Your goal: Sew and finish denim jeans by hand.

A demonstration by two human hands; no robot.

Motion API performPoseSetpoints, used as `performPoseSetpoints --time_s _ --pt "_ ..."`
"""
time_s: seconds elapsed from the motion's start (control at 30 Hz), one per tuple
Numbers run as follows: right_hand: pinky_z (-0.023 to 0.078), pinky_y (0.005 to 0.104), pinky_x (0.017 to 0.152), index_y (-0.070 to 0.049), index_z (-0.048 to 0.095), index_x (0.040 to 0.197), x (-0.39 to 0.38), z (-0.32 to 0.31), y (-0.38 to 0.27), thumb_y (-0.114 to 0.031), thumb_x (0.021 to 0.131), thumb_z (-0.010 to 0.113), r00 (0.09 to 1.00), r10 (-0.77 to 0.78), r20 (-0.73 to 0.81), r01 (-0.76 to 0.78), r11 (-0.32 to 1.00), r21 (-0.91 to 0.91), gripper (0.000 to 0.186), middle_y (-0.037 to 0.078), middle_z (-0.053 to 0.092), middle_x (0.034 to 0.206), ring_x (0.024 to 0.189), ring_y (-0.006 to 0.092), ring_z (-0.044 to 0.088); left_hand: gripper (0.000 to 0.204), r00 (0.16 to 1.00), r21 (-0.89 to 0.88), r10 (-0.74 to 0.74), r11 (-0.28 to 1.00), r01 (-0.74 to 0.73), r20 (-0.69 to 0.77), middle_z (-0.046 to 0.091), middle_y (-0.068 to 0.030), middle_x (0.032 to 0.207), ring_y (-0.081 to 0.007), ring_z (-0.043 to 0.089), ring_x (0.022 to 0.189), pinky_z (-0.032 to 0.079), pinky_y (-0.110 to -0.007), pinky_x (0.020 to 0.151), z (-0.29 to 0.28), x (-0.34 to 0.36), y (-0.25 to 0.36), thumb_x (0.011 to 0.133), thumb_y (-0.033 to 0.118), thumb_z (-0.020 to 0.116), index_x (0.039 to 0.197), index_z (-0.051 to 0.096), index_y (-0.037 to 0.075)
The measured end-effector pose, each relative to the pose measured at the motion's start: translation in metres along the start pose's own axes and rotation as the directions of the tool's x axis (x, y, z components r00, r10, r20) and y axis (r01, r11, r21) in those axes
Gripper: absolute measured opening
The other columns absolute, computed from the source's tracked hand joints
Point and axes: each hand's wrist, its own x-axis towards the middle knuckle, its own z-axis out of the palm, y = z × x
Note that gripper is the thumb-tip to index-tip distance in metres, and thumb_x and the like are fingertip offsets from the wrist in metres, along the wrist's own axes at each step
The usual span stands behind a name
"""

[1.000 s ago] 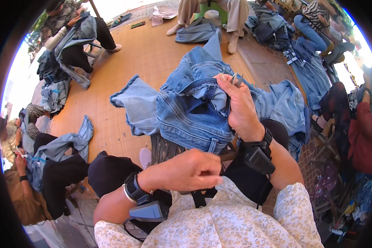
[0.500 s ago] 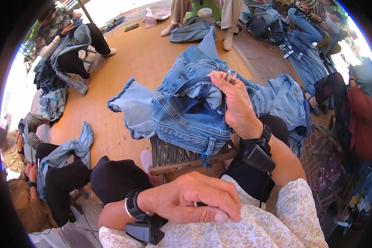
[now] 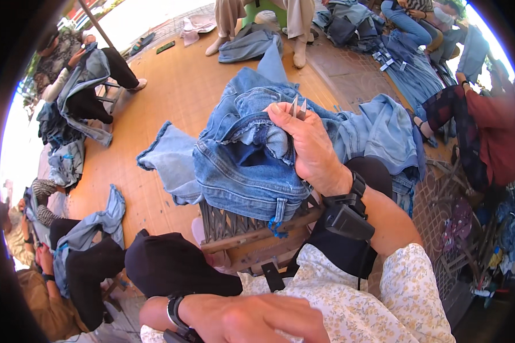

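Note:
My right hand (image 3: 315,146) is closed around small metal thread snips (image 3: 297,108), their two pointed tips sticking up past my thumb. The same hand rests against the edge of blue denim jeans (image 3: 252,188), bunched on a slatted wooden stool in front of my knees. The waistband opening faces up, and a frayed, folded edge shows inside it. Blue threads (image 3: 277,228) dangle below a belt loop. Low over my lap, apart from the jeans, my left hand (image 3: 252,317) is open with its fingers stretched to the right, slightly blurred; its lower part is cut off.
The slatted stool (image 3: 229,243) stands between my knees. More light denim (image 3: 383,126) is heaped at the right. Other people sit around with jeans on their laps, at the left, far side and right. A denim pile (image 3: 349,28) lies at the far right.
My left hand has moved down and back toward my body, its fingers straightening. The right hand keeps its hold at the jeans. The whole view has shifted slightly.

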Motion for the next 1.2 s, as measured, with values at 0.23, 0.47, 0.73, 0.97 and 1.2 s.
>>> performPoseSetpoints --time_s 0.23,0.47,0.73,0.97,1.2 --pt "0.044 0.0201 0.068 -0.007 0.062 0.089 0.002 -0.007 0.004 -0.016 0.087 0.062 0.998 0.028 0.064 -0.030 0.999 0.017 0.010 -0.002 0.062 0.081 0.073 0.0041 0.055 0.022 0.622 0.641 0.178 0.332 0.692 -0.763 0.054 -0.0105 0.074 -0.0260 0.056 0.072 0.044 -0.033 0.061 -0.039 -0.030 -0.053 0.066 0.008 0.075 0.081 0.061 0.001" --pt "0.034 0.0158 0.048 -0.008 0.060 0.081 -0.002 0.004 0.005 -0.017 0.087 0.062 0.998 -0.033 -0.051 0.035 0.999 0.028 0.012 -0.007 0.053 0.066 0.055 -0.0007 0.043 0.027 0.605 0.647 0.326 0.025 0.762 -0.726 0.055 -0.0064 0.073 -0.0194 0.053 0.065 0.039 -0.030 0.061 -0.051 -0.032 -0.087 0.064 0.013 0.078 0.084 0.066 0.003" --pt "0.036 0.0164 0.048 -0.008 0.060 0.080 -0.004 0.000 -0.001 -0.014 0.087 0.063 0.993 -0.073 -0.095 0.078 0.996 0.048 0.010 -0.007 0.054 0.066 0.054 0.0003 0.045 0.018 0.612 0.672 0.380 0.033 0.740 -0.693 0.054 -0.0034 0.067 -0.0187 0.051 0.061 0.034 -0.031 0.064 -0.050 -0.023 -0.097 0.065 0.013 0.076 0.078 0.066 0.005" --pt "0.041 0.0200 0.070 -0.009 0.061 0.085 -0.003 -0.004 0.000 -0.013 0.085 0.064 0.998 -0.044 -0.046 0.046 0.998 0.043 0.006 -0.005 0.058 0.080 0.075 0.0033 0.051 0.008 0.623 0.686 0.377 0.048 0.726 -0.686 0.051 -0.0021 0.062 -0.0176 0.047 0.058 0.033 -0.030 0.064 -0.057 -0.023 -0.094 0.069 0.007 0.071 0.072 0.064 0.008" --pt "0.040 0.0201 0.070 -0.010 0.061 0.083 -0.003 -0.006 -0.007 -0.013 0.084 0.065 0.992 -0.064 -0.110 0.066 0.998 0.021 0.005 -0.005 0.057 0.081 0.075 0.0035 0.051 0.011 0.600 0.682 0.343 0.212 0.700 -0.723 0.051 -0.0043 0.069 -0.0215 0.049 0.061 0.031 -0.033 0.062 -0.035 -0.022 -0.082 0.071 0.006 0.067 0.071 0.057 0.008"
